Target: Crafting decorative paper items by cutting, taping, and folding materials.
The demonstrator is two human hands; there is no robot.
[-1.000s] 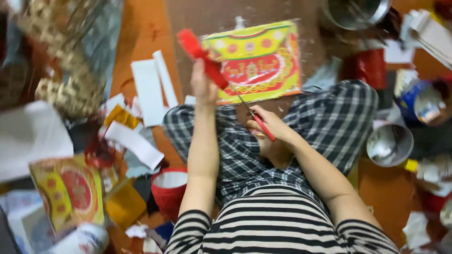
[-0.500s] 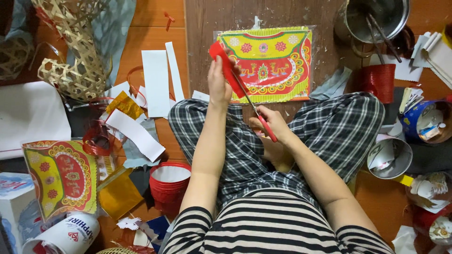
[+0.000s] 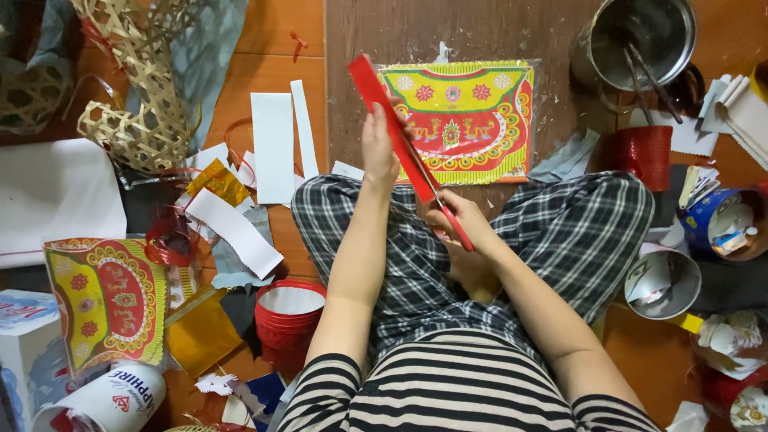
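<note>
A person seated cross-legged on a wooden floor cuts a long red paper strip with red-handled scissors, seen from the head camera. The left hand pinches the strip about midway along its length, fingers closed together on the paper, holding it up at a slant over the lap. The right hand grips the scissor handles, fingers curled tight around them, with the blades meeting the strip's lower end; whether the blades are apart or together cannot be told. The cutting step appears to be under way along the strip's length, and the next snip would likely call for the left hand to keep the paper taut and in line with the blades. Beyond the knees, near the floor's far edge, lies a bright yellow-and-red patterned sheet in clear wrap. A second patterned sheet rests toward the floor's left edge, near white paper offcuts, a piece of gold foil and a woven bamboo frame. A stack of red cups stands just beside the left knee, and a metal pot sits at the far right corner
</note>
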